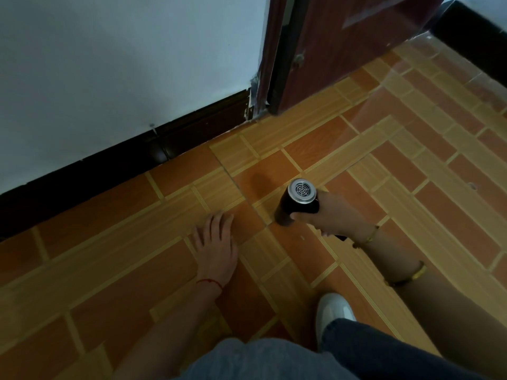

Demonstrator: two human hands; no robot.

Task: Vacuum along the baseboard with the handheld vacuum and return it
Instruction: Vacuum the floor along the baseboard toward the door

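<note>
The handheld vacuum [295, 202] is a black cylinder with a round silver vent grille facing up at me. My right hand [333, 215] is wrapped around its handle and holds it just above the tiled floor, nose pointing down and left. My left hand [215, 242] lies flat on the floor with fingers together, a hand's width left of the vacuum. The dark brown baseboard [192, 133] runs along the foot of the white wall, well beyond both hands. The vacuum's nozzle end is hidden under its body.
A dark red door [343, 50] stands ajar at the top right beside its frame [267, 64]. Orange and tan floor tiles [411, 160] spread right and forward. My knees in jeans and a white shoe [333, 311] sit at the bottom.
</note>
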